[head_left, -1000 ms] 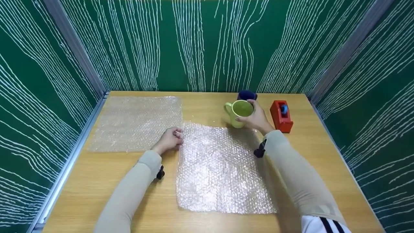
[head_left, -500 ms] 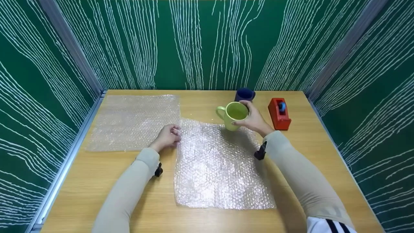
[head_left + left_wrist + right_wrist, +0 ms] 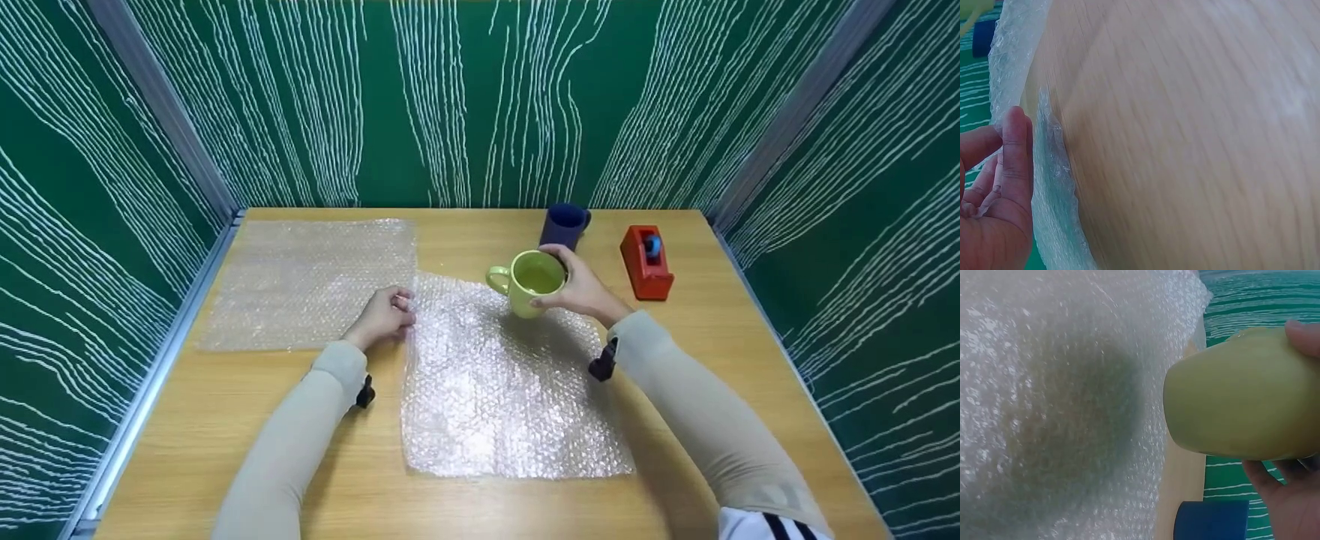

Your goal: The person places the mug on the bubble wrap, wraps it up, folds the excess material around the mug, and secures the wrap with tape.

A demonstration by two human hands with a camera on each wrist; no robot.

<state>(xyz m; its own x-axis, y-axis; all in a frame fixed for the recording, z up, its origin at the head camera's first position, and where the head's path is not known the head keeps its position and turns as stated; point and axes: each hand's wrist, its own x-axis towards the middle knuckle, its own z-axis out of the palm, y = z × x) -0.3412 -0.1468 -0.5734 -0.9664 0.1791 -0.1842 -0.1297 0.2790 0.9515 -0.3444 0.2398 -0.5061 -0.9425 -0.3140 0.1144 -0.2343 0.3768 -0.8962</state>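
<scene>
My right hand (image 3: 581,289) grips a yellow-green mug (image 3: 536,281) by its side, thumb near the front and fingers behind the rim. The mug hangs upright above the far part of a sheet of bubble wrap (image 3: 510,397), its handle pointing left. Its smooth side (image 3: 1241,399) fills much of the right wrist view, apart from the wrap below. At the sheet's left edge, my left hand (image 3: 382,319) pinches the bubble wrap between thumb and index finger. The left wrist view shows those fingers (image 3: 1015,163) at the wrap's edge.
Another bubble wrap sheet (image 3: 315,285) lies flat at the back left of the wooden table (image 3: 187,420). A dark blue mug (image 3: 562,227) stands at the back, behind the right hand. To its right is a red tape dispenser (image 3: 646,270). Green walls (image 3: 480,105) enclose the table.
The yellow-green mug has moved left and nearer to me in my right hand, over the bubble wrap. More of the blue mug shows now. My left hand has stayed at the sheet's edge.
</scene>
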